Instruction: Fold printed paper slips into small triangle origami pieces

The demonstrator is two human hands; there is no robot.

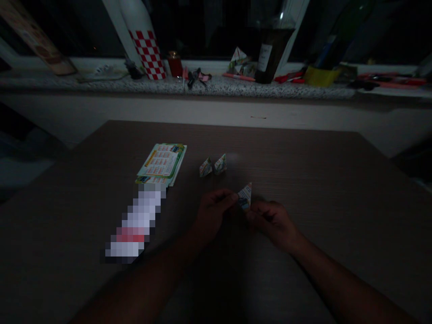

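Between my two hands is a small folded paper triangle (245, 196) with printed text and a picture on it. My left hand (216, 207) pinches its left edge between thumb and fingers. The thumb and fingers of my right hand (272, 220) are closed on its lower right corner. Just beyond, two small folded paper pieces (205, 167) stand side by side on the table. To the left lies a stack of printed calendar cards (160, 161), slightly fanned.
A blurred-out pale object (138, 220) lies on the table (303, 157) below the cards. Behind, a speckled windowsill (216, 88) bears a red-and-white checkered bottle (148, 51), a dark bottle (270, 56), a folded paper shape (240, 60) and a yellow holder (320, 75).
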